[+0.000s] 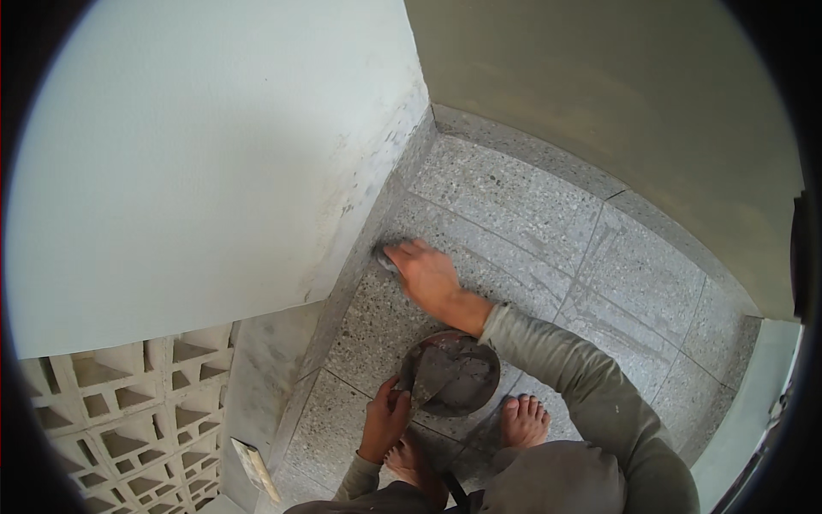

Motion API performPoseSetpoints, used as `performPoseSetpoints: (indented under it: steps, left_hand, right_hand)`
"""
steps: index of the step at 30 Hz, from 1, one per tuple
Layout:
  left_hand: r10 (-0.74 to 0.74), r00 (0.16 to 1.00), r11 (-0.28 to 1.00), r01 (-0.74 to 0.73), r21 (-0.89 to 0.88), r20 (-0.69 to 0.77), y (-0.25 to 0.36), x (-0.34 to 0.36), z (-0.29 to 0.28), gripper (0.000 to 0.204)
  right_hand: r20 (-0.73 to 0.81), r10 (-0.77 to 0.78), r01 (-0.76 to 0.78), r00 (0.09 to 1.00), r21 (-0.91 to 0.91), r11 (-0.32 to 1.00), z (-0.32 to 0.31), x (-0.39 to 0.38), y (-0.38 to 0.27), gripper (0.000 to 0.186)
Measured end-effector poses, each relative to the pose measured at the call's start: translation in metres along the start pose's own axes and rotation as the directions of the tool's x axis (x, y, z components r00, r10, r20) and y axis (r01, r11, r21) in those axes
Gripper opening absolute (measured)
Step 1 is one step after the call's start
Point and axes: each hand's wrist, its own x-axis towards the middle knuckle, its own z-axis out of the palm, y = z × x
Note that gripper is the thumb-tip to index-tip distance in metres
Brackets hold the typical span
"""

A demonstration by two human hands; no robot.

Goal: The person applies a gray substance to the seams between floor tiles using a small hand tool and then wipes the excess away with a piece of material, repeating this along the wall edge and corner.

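Note:
My right hand [421,274] is closed on a small grey pad [385,259], pressed at the joint where the speckled floor tiles [509,193] meet the low skirting [360,265]. Grey smears mark that spot and several tile joints. Lower down, my left hand [385,415] has its fingers wrapped round a flat scraper [418,377] at the left edge of a round dark bowl [458,385] of grey paste. Whether these fingers also grip the rim is hard to tell. My bare feet [522,420] stand by the bowl.
A white wall [188,163] rises at left, above pierced blocks [128,411] and a marble strip [270,368]. A greenish-grey wall [599,94] borders the floor at back and right. A flat pale tool [253,467] lies at lower left. A pale sill [728,428] runs along the right.

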Motion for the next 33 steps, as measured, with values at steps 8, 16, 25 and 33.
performPoseSetpoints:
  steps: [8,16,25,33]
  left_hand:
    - [0.153,0.987,0.960,-0.140,0.242,-0.037,0.015,0.005,0.005,0.039]
    - [0.215,0.972,0.958,-0.191,0.214,-0.093,-0.005,0.006,0.009,0.040]
    - [0.200,0.971,0.963,-0.171,0.206,-0.130,-0.002,0.006,0.011,0.045]
    - [0.251,0.955,0.962,-0.228,0.153,-0.155,-0.008,0.002,0.013,0.046]
  right_hand:
    - [-0.057,0.265,-0.246,0.963,0.225,0.943,-0.123,-0.028,0.087,0.029]
    - [0.106,-0.308,0.320,0.945,-0.481,0.816,-0.152,0.012,0.138,0.048]
    - [0.427,-0.461,0.608,0.778,-0.696,0.382,-0.097,0.113,0.154,0.035]
    - [0.447,-0.308,0.543,0.840,-0.706,0.455,-0.116,0.079,0.153,0.025]
